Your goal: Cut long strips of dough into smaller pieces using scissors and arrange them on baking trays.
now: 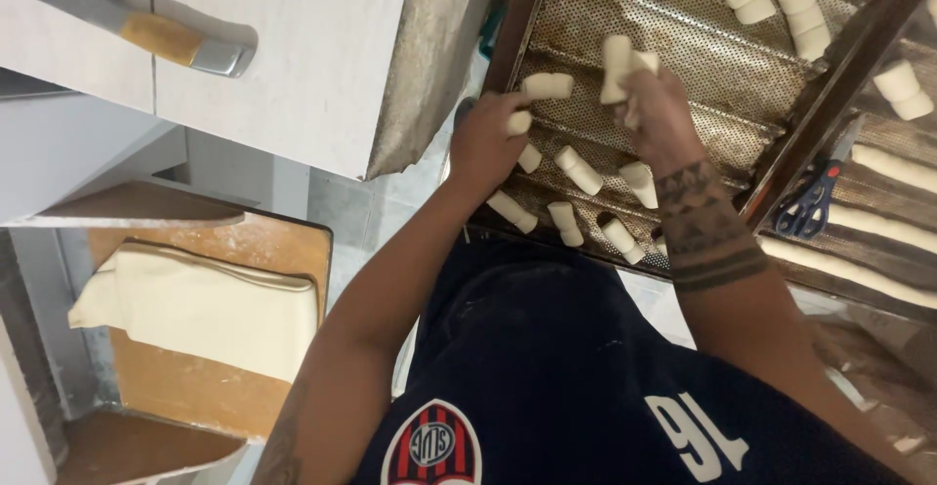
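Note:
My left hand (485, 136) rests on the near edge of a perforated metal baking tray (712, 70) and pinches a small piece of dough (518, 122). My right hand (656, 114) hovers over the tray's middle, closed around two dough pieces (619, 62) that stick up out of the fist. Several short dough rolls (578, 170) lie in the tray's grooves just below both hands, and more dough rolls (802, 7) lie at its far end.
A second tray (893, 207) to the right holds long dough sticks, with blue-handled scissors (806, 207) on its edge. A folded dough sheet (200, 304) lies on a floured wooden board (185, 387) at lower left. A white cabinet (283, 46) stands upper left.

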